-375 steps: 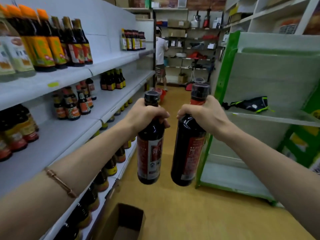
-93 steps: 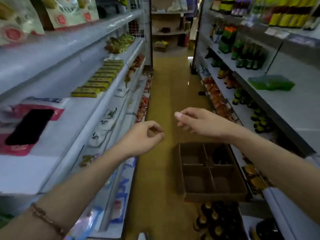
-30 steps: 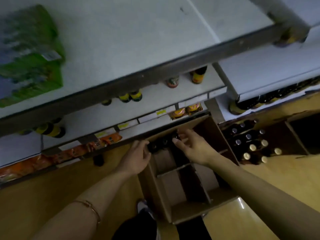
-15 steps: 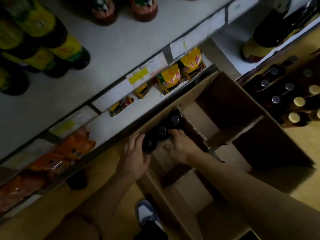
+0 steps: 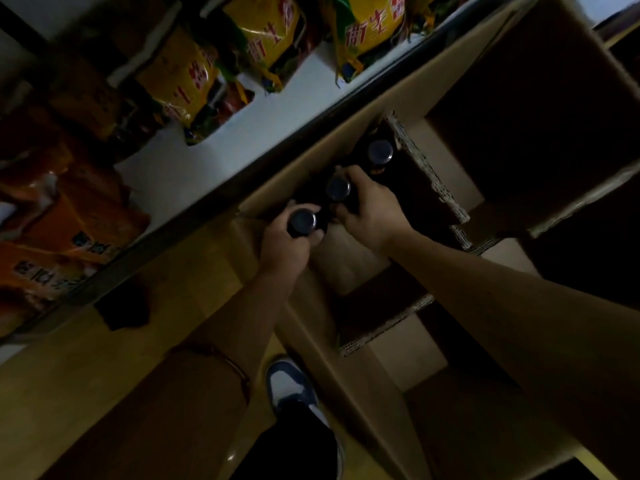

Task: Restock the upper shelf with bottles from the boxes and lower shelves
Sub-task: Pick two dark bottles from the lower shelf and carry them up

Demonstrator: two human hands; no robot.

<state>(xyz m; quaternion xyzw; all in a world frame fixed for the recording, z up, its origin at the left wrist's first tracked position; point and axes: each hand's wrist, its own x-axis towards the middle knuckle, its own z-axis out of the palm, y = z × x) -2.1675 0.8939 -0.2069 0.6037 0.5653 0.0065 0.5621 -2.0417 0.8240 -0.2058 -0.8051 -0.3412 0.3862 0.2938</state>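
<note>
- Left hand: reaching down from the lower left, forearm extended, fingers curled round the neck of a dark glass bottle with a black round cap; thin cord bracelet on the forearm.
- Right hand: reaching in from the lower right across the box, fingers and thumb wrapped round the neck of a second dark black-capped bottle, just beside the first.
- Third dark bottle with black cap: upright, untouched, in the same far row, next to a corrugated divider.
- Brown cardboard box with corrugated dividers: open on the yellowish floor, pushed against the shelf edge; all three bottles standing in the row of cells nearest the shelf.
- White bottom shelf: yellow printed snack packets and orange packets on it.
- White-and-blue shoe: on the floor beside the box wall, below the left forearm.
</note>
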